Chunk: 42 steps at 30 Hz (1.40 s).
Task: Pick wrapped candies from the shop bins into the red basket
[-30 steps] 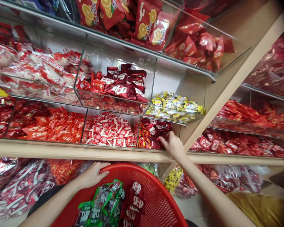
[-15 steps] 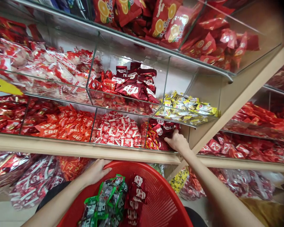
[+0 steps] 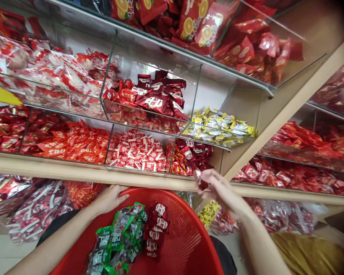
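Now the right hand (image 3: 221, 189) is out of the bin (image 3: 217, 158), a blurred dark red packet (image 3: 201, 181) pinched free, while the left hand (image 3: 111, 198) stays curled over the basket (image 3: 186, 231).

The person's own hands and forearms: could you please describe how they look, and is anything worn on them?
The left hand and right hand wear no gloves. The left forearm and right forearm show no sleeves, and no watch shows. The right hand is blurred, so I cannot rule out a ring.
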Each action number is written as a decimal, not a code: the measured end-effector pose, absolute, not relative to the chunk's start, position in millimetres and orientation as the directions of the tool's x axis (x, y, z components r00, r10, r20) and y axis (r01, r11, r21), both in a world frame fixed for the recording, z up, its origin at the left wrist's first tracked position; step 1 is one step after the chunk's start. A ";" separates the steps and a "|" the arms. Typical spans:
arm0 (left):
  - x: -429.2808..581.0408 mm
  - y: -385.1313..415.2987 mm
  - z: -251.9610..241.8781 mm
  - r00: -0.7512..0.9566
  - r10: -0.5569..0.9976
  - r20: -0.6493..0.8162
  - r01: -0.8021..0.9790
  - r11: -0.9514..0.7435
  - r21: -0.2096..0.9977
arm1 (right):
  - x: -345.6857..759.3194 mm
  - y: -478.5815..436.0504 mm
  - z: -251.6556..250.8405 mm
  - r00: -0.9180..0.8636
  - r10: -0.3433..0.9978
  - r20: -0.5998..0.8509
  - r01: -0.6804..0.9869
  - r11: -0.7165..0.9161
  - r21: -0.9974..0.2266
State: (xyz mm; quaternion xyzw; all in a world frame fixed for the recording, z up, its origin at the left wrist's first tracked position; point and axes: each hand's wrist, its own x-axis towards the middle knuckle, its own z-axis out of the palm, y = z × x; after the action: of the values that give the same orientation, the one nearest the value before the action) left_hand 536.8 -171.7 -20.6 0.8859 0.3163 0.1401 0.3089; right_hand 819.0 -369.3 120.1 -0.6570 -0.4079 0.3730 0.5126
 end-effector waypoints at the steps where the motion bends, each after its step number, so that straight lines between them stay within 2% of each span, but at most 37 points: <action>1: 537.0 -172.0 -21.2 0.759 0.648 0.065 0.470 -0.615 0.633 | 810.1 -370.9 111.2 0.268 0.954 -0.133 -0.033 -0.129 -0.991; 3: 537.4 -173.3 -21.3 0.758 0.647 0.079 0.466 -0.623 0.629 | 796.2 -370.2 88.0 0.084 0.977 -0.194 -0.309 -0.160 -0.938; 5: 538.2 -174.8 -20.1 0.761 0.645 0.074 0.469 -0.625 0.624 | 788.0 -366.8 61.4 0.008 0.974 -0.226 -0.471 -0.195 -0.860; 8: 540.2 -176.2 -17.4 0.756 0.654 0.040 0.497 -0.613 0.614 | 783.8 -363.2 25.8 -0.002 0.964 -0.267 -0.578 -0.219 -0.787; 11: 541.3 -176.1 -15.2 0.754 0.657 0.029 0.505 -0.606 0.615 | 783.8 -363.4 5.2 0.038 0.950 -0.309 -0.600 -0.225 -0.768; 15: 539.4 -175.5 -12.7 0.775 0.630 0.048 0.470 -0.625 0.623 | 782.3 -364.8 0.6 0.104 0.950 -0.295 -0.592 -0.179 -0.786; 20: 535.1 -176.8 -9.3 0.770 0.635 0.067 0.467 -0.631 0.619 | 776.0 -368.0 4.2 0.134 0.975 -0.180 -0.529 -0.083 -0.845; 32: 530.2 -178.3 -8.9 0.779 0.620 0.096 0.435 -0.644 0.629 | 747.6 -378.1 3.0 0.151 0.972 -0.178 -0.380 -0.109 -0.918; 37: 529.3 -178.3 -11.5 0.766 0.639 0.073 0.471 -0.634 0.613 | 736.9 -377.7 7.0 0.163 0.972 -0.168 -0.214 -0.131 -0.968; 40: 527.3 -176.6 -13.7 0.766 0.640 0.063 0.487 -0.641 0.593 | 735.5 -384.8 11.7 0.105 0.983 -0.150 -0.092 -0.140 -0.986; 42: 525.0 -175.6 -14.5 0.762 0.645 0.057 0.503 -0.646 0.574 | 738.0 -394.5 11.5 0.046 0.980 -0.195 -0.033 -0.193 -0.981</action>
State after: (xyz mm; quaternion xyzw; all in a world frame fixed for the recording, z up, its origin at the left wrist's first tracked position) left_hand 525.0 -175.6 -14.5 0.8979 0.3196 0.1292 0.2738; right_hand 738.0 -394.5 11.5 -0.5515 -0.4293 0.5409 0.4680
